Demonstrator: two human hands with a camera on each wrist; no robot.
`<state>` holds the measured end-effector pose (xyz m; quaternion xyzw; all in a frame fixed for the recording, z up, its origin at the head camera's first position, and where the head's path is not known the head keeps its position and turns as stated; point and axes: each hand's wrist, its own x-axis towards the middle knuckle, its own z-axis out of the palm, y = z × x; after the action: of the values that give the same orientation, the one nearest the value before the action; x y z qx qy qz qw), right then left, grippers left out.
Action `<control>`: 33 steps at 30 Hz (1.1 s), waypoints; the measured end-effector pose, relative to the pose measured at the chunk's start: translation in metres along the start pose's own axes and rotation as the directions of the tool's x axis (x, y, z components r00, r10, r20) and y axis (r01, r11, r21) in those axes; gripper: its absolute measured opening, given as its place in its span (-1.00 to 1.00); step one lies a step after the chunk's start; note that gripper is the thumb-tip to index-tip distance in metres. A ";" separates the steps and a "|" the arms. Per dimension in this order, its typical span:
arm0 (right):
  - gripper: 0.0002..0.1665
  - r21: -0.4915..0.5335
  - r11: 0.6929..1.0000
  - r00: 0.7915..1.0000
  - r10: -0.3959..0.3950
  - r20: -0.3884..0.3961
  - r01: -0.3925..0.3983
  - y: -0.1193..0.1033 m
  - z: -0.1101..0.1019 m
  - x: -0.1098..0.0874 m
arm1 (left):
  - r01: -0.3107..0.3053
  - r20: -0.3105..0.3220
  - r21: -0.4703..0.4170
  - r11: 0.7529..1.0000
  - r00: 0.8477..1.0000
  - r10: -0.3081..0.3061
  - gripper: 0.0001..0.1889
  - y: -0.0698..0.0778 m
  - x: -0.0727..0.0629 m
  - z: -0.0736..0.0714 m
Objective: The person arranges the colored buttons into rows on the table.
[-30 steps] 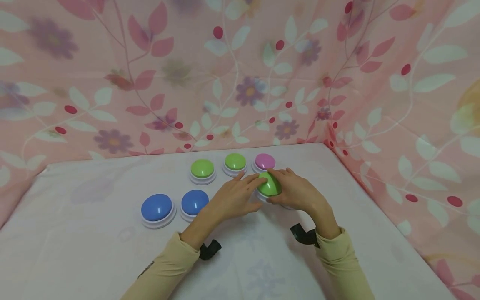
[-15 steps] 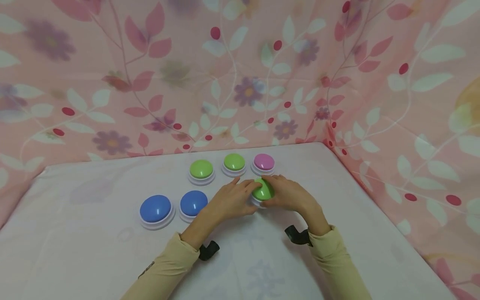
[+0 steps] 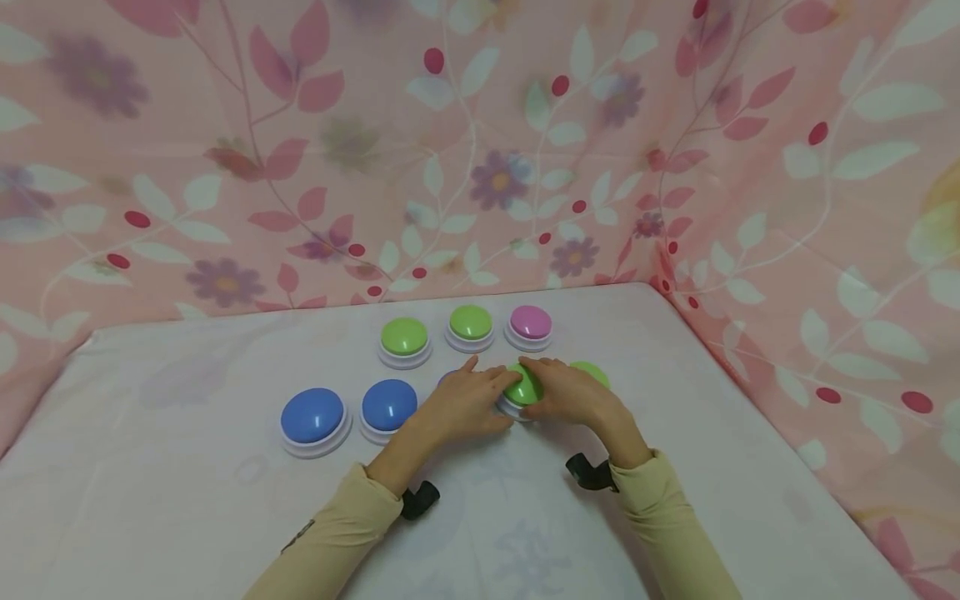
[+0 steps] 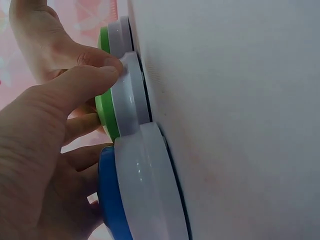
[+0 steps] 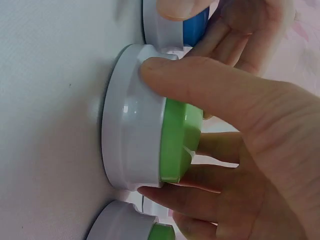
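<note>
My right hand (image 3: pixel 572 395) grips a round push-button with a green dome and white base (image 3: pixel 526 386), thumb on the base's near side and fingers behind. Its base stands on the cloth in the right wrist view. My left hand (image 3: pixel 467 404) lies over a blue button (image 4: pixel 108 192), with fingertips at that dome and the green one. The left thumb (image 4: pixel 95 80) extends along the near side; whether it touches the base is unclear. The blue button under the left hand is mostly hidden in the head view.
Two blue buttons (image 3: pixel 312 416) stand left of my hands. Behind are two green buttons (image 3: pixel 404 337) and a pink button (image 3: pixel 531 322). Another green button (image 3: pixel 590 371) is partly hidden behind my right hand. A pink floral curtain (image 3: pixel 480 150) borders the white-covered table (image 3: pixel 187 500).
My right hand has moved the green button left and set it down upright beside the covered blue one. My left hand has hardly moved. Another green button now shows behind the right hand.
</note>
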<state>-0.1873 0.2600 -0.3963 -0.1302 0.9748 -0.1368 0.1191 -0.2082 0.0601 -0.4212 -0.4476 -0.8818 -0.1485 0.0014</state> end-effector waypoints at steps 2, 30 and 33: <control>-0.02 0.014 1.000 1.000 0.011 0.008 -0.011 0.000 0.001 0.000 | -0.001 0.012 0.010 1.000 1.000 0.000 -0.34 0.000 0.000 0.001; -0.03 0.049 0.999 1.000 0.003 0.028 -0.004 0.000 -0.003 -0.003 | 0.008 0.009 0.027 1.000 1.000 -0.008 -0.29 -0.001 0.000 -0.002; -0.04 0.055 0.998 1.000 -0.010 0.019 0.009 0.001 -0.004 -0.003 | 0.004 -0.002 0.028 1.000 1.000 -0.004 -0.28 -0.002 -0.001 -0.004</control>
<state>-0.1853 0.2623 -0.3923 -0.1329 0.9688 -0.1628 0.1316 -0.2098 0.0573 -0.4177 -0.4457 -0.8847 -0.1365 0.0081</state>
